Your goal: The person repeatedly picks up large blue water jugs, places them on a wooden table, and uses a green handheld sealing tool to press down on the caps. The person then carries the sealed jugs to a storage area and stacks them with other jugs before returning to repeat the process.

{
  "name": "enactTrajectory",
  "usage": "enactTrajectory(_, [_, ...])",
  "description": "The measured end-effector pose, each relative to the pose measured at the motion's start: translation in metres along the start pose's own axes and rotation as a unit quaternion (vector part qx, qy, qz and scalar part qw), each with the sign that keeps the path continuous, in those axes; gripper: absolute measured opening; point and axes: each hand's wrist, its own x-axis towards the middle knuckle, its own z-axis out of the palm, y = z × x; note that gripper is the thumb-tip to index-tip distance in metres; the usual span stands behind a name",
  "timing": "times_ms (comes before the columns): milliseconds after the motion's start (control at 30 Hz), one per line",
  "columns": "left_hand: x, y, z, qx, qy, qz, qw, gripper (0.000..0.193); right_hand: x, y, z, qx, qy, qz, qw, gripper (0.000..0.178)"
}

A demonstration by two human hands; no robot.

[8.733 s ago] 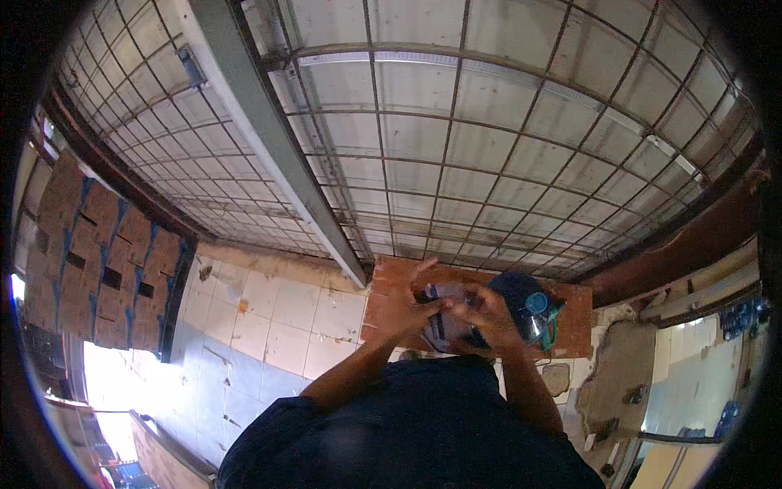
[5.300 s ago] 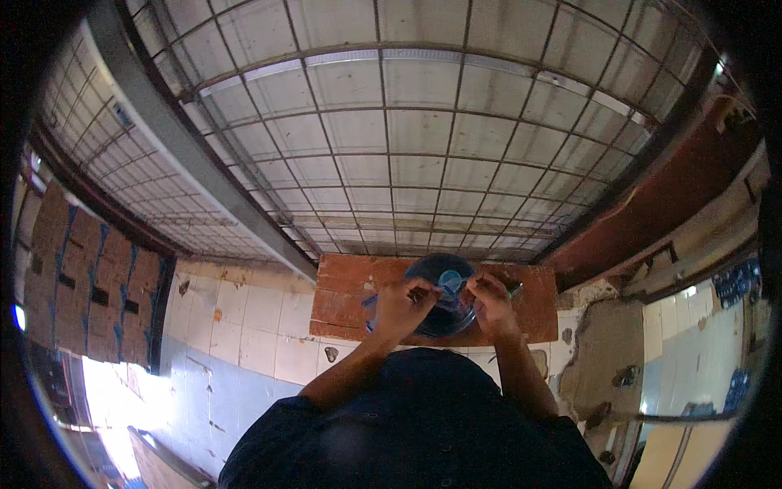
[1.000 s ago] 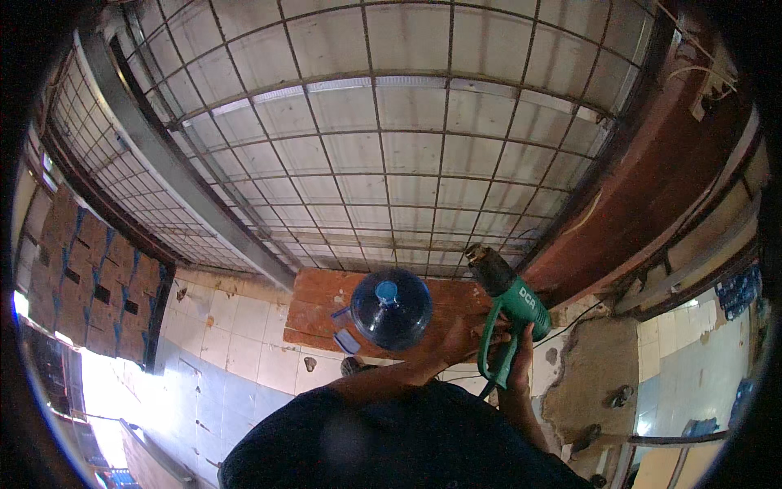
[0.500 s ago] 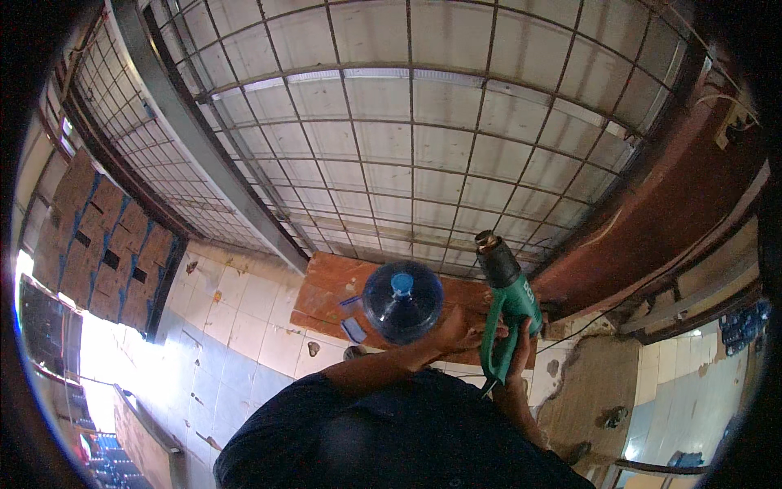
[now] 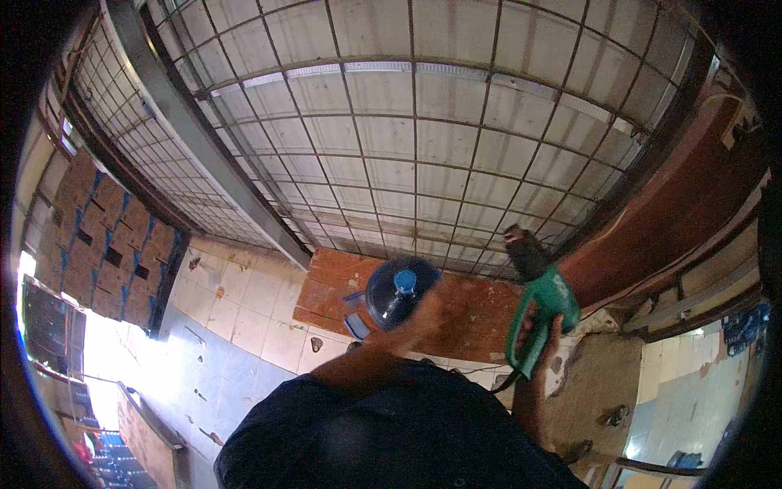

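Left hand (image 5: 419, 314) now on bottle (image 5: 393, 292); heat gun (image 5: 539, 301) lowered.

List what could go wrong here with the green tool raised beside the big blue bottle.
The green heat gun in the right hand points upward close to the blue water bottle; if it is hot, swinging it nearer might warp the plastic or burn the left hand on the bottle. The bottle stands on a wooden board steadied by one hand only, so it may tip.

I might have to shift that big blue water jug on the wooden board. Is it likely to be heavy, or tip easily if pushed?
The blue water jug is large and upright, cap on, so probably heavy if full; its fill level cannot be told. Its wide rounded body suggests it resists tipping but would roll if laid down. The left hand rests against its side; smooth plastic may be slippery.
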Motion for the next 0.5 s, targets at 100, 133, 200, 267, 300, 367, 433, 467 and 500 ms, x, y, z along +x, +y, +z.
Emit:
enactTrajectory(100, [0.019,-0.025,-0.064,0.241,0.093,0.006,0.966,0.084,-0.004,-0.023,-0.023,0.066,-0.035,-0.033,0.997,0.036])
enactTrajectory(133, [0.023,-0.035,-0.077,0.264,0.059,-0.015,0.963,0.092,-0.006,-0.027,-0.032,0.034,0.003,-0.036,0.999,0.029])
enactTrajectory(200, [0.020,-0.070,-0.091,0.288,-0.020,-0.039,0.957,0.103,0.000,-0.033,-0.072,-0.182,0.029,-0.079,0.980,0.027])
enactTrajectory(267, [0.020,-0.115,-0.091,0.288,-0.109,-0.026,0.951,0.107,0.010,-0.022,-0.129,-0.375,0.031,-0.121,0.919,0.030])
enactTrajectory(300, [0.024,-0.098,-0.093,0.285,-0.123,-0.009,0.951,0.097,0.008,-0.018,-0.136,-0.390,0.051,-0.121,0.911,0.030])
enactTrajectory(367, [0.025,-0.095,-0.092,0.301,-0.147,-0.009,0.942,0.085,-0.001,-0.001,-0.141,-0.170,0.104,-0.039,0.979,0.025])
enactTrajectory(433, [0.024,-0.090,-0.091,0.314,-0.156,-0.040,0.936,0.076,-0.007,0.003,-0.143,-0.091,0.071,0.010,0.993,0.019])
enactTrajectory(467, [0.022,-0.087,-0.092,0.319,-0.155,-0.070,0.932,0.073,-0.008,0.004,-0.137,-0.077,0.064,0.030,0.995,0.019])
enactTrajectory(500, [0.021,-0.085,-0.091,0.323,-0.156,-0.099,0.928,0.070,-0.010,0.005,-0.128,-0.063,0.057,0.051,0.995,0.019])
